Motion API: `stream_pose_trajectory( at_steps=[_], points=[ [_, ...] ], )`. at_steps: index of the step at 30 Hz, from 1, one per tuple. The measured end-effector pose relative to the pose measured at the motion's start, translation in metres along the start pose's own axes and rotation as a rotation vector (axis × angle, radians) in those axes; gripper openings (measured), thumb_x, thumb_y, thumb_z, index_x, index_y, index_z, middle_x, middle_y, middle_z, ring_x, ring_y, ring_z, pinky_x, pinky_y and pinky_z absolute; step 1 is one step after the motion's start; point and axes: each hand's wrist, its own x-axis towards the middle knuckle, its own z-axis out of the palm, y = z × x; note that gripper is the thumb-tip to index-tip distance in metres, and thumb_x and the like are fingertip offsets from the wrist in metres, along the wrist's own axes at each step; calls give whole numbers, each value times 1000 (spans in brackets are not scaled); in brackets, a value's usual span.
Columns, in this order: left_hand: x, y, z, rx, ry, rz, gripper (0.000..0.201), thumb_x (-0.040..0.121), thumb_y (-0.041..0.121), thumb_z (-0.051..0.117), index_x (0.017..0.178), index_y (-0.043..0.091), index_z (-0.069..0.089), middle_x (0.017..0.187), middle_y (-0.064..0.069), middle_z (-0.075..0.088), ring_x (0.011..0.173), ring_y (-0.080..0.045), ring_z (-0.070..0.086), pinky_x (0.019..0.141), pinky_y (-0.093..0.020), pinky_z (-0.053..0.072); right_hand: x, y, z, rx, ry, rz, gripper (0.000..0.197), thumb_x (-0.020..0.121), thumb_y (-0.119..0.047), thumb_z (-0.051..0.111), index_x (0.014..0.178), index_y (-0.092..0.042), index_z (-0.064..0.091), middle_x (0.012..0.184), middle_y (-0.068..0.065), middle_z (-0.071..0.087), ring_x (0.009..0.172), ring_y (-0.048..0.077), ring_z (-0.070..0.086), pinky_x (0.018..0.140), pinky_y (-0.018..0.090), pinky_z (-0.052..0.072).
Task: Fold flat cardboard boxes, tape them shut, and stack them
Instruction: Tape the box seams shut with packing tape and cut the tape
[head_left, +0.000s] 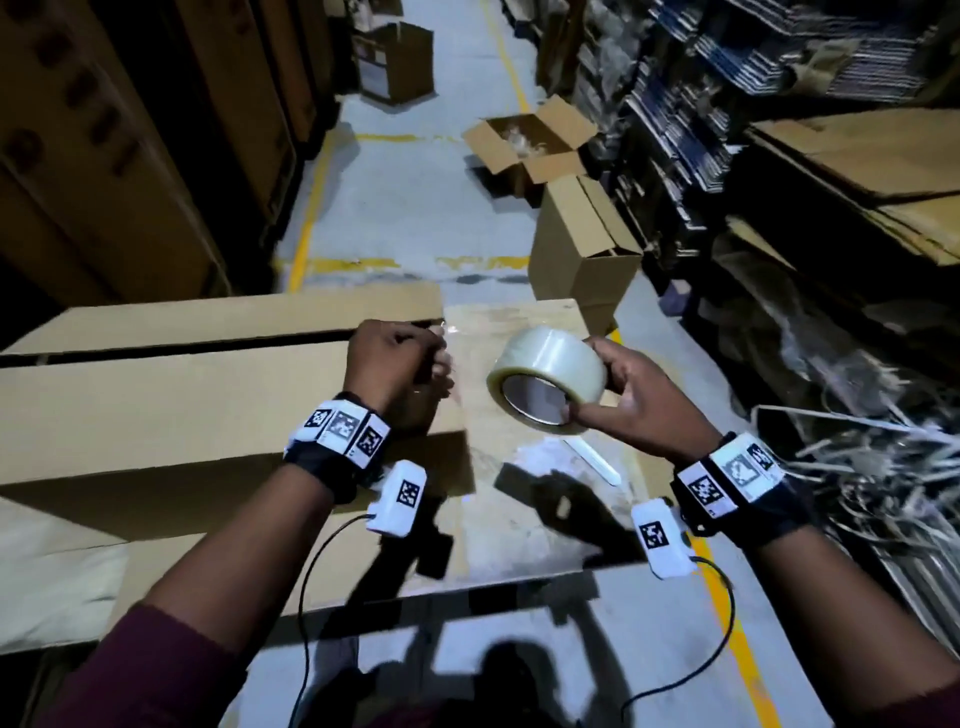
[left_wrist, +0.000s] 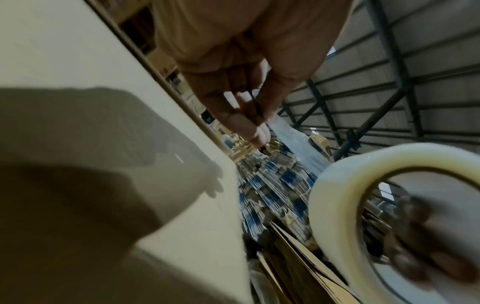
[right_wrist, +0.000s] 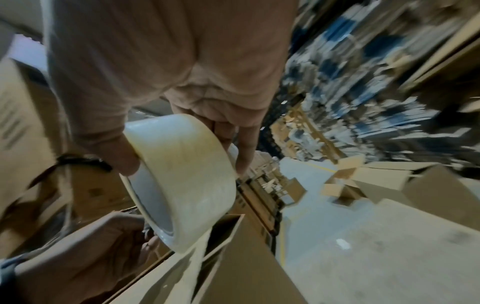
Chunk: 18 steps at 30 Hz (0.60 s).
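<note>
The long cardboard box (head_left: 171, 395) fills the foreground, its left end cut off by the frame and its top seam showing as a dark gap; both wrist views are smeared with blur, so the shelving behind is hard to read. Just off the box's right end, the tape roll (head_left: 545, 382) hangs in the air, clamped by the right hand (head_left: 644, 400), thumb on the near rim, fingers over the far side. At the box's right end, the left hand (head_left: 395, 364) is curled tight, fingertips (left_wrist: 255, 131) pinching the clear tape strip (right_wrist: 193, 261), which is barely visible against the cardboard.
</note>
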Motion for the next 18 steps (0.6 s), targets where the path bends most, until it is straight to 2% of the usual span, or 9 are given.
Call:
stream_pose_trajectory(
  at_steps=[2,4,7,9,12,14,15,16,18],
  points=[
    [6,12,-46,72,58,45,21,92,2,67,79,-14,68,58,-15,60,38,-15,55,40,-22,47,33,-29,29,-23,-59,-62,38,75,-29,78,107,-29,58,99,-5,65,95,23,66,77,44,54],
    [19,17,-102,141,126,92,29,93,9,69,77,-15,69,64,-20,64,45,-20,63,44,-25,51,72,-59,64,-29,-92,-119,38,75,-29,77,108,-30,58,99,-4,66,94,21,67,76,43,55],
    [46,11,-203,273,247,104,27,87,27,75,70,6,77,68,-14,72,62,-31,72,66,-43,61,135,-100,133,-57,-153,-206,42,74,-34,75,112,-27,59,100,-5,67,93,16,66,75,34,53],
    [63,3,-273,446,308,139,27,84,39,72,69,18,78,66,-2,73,70,-24,73,76,-41,60,175,-125,184,-109,-202,-261,48,74,-39,74,117,-23,60,105,-2,67,96,17,65,77,33,52],
    [80,-9,-361,603,391,110,31,85,51,65,74,26,78,68,10,73,78,-11,71,80,-33,57,223,-152,257,-171,-290,-307,49,78,-39,76,120,-19,58,105,-2,66,95,16,62,74,30,46],
    [91,-21,-407,597,386,26,33,88,48,65,72,21,76,68,8,73,78,-10,71,79,-29,56,246,-163,297,-211,-361,-296,45,83,-31,77,120,-16,57,104,-1,65,93,17,59,72,27,40],
    [95,-26,-421,541,371,-20,33,89,45,65,71,19,76,69,5,74,75,-14,71,76,-31,58,254,-168,313,-238,-398,-278,46,85,-31,76,122,-15,54,105,1,65,93,19,59,72,27,40],
    [99,-31,-435,448,361,-71,33,90,40,67,70,15,76,73,0,75,69,-19,71,70,-32,59,261,-172,330,-272,-438,-257,48,86,-33,74,124,-15,51,108,4,65,95,22,59,73,29,40],
    [100,-41,-449,227,355,-171,30,96,23,66,73,4,71,79,-12,70,51,-20,63,52,-25,54,268,-178,352,-338,-505,-242,53,88,-34,69,128,-12,42,110,8,64,95,27,59,72,32,40]
  ],
)
